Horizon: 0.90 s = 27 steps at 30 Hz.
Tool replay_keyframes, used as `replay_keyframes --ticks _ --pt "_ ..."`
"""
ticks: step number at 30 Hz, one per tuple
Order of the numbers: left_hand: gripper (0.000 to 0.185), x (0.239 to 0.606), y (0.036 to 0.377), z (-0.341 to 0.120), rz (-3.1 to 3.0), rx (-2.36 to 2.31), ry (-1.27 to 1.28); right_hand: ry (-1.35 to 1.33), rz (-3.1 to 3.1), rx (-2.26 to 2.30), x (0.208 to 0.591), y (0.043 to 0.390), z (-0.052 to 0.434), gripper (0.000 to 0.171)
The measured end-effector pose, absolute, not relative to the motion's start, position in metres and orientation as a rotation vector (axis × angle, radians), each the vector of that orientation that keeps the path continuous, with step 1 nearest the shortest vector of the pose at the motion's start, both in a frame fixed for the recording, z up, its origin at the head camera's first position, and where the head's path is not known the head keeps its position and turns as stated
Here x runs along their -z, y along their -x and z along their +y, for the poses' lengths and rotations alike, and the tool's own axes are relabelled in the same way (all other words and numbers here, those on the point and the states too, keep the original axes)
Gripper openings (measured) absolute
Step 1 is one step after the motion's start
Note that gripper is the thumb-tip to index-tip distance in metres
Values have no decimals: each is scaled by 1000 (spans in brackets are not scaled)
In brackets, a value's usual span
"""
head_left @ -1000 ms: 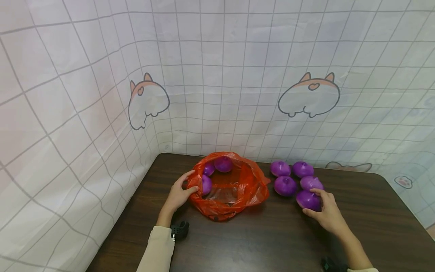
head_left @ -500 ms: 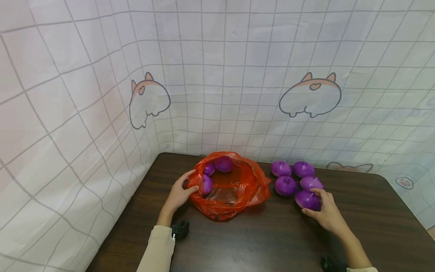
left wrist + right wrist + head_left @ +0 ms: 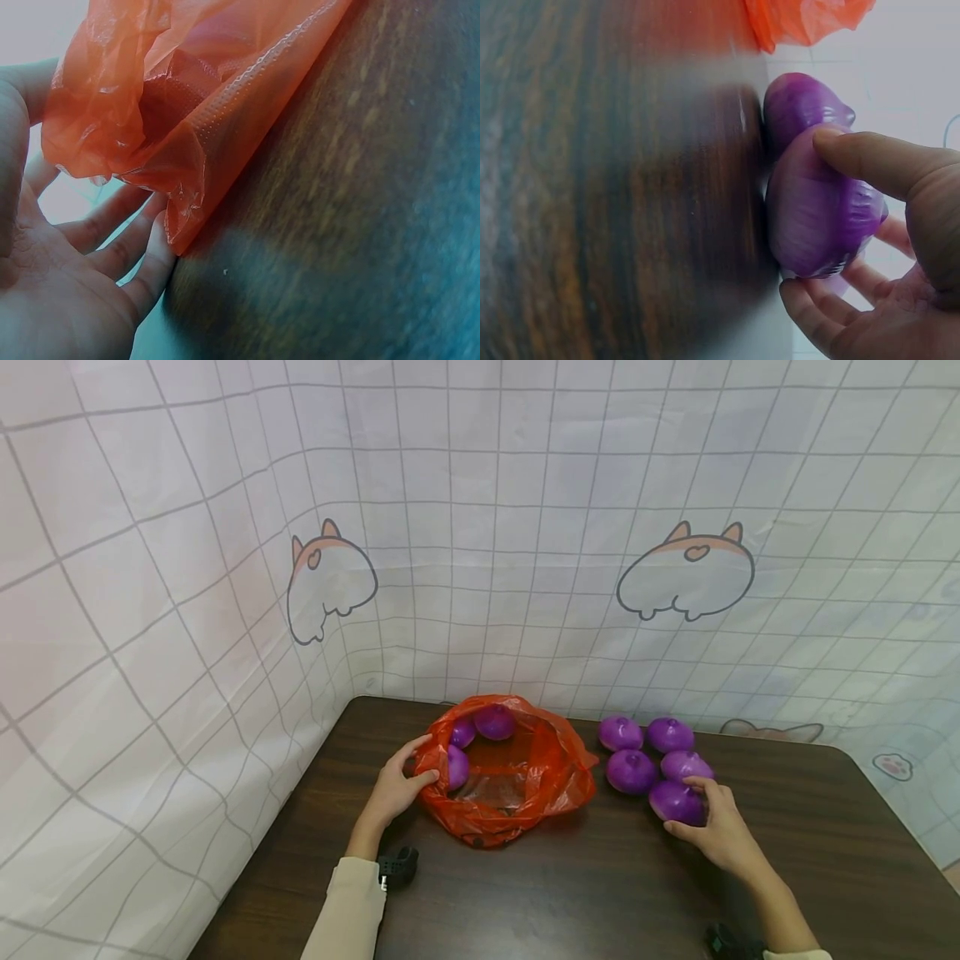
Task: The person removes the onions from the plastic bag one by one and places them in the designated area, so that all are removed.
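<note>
My left hand [image 3: 393,789] holds the left rim of a red plastic bag [image 3: 562,781], thumb on the near side and fingers behind; in the left wrist view the thin film [image 3: 187,150] lies among the fingers. The bag's mouth gapes upward, and purple onions [image 3: 495,722] show inside it. To the right, my right hand [image 3: 723,831] grips the nearest purple onion [image 3: 673,800] between thumb and fingers. That onion [image 3: 810,210] sits low at the tabletop in the right wrist view; whether it touches the wood cannot be told.
Behind the gripped onion several more purple onions [image 3: 631,772] stand close together on the dark wooden table [image 3: 540,893]. A white gridded cloth [image 3: 510,568] with cartoon animals hangs along the back and left sides.
The gripped onion has shifted slightly left, together with my right hand. My left hand and the bag stay where they were.
</note>
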<state>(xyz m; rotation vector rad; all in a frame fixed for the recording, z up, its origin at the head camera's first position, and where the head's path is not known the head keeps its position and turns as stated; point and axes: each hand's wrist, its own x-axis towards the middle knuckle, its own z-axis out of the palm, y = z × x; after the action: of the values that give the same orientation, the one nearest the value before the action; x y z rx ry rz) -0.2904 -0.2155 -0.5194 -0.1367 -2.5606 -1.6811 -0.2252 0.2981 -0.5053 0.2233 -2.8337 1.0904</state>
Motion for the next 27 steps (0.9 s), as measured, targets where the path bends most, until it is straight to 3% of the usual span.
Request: replay_keyframes --ticks 19,27 --pt "63 520 291 -216 -2566 1679 140 -286 -2715 -1163 479 219 293 73" --pt "64 501 280 -210 -2579 1680 132 -330 -2586 -1209 458 215 259 60"
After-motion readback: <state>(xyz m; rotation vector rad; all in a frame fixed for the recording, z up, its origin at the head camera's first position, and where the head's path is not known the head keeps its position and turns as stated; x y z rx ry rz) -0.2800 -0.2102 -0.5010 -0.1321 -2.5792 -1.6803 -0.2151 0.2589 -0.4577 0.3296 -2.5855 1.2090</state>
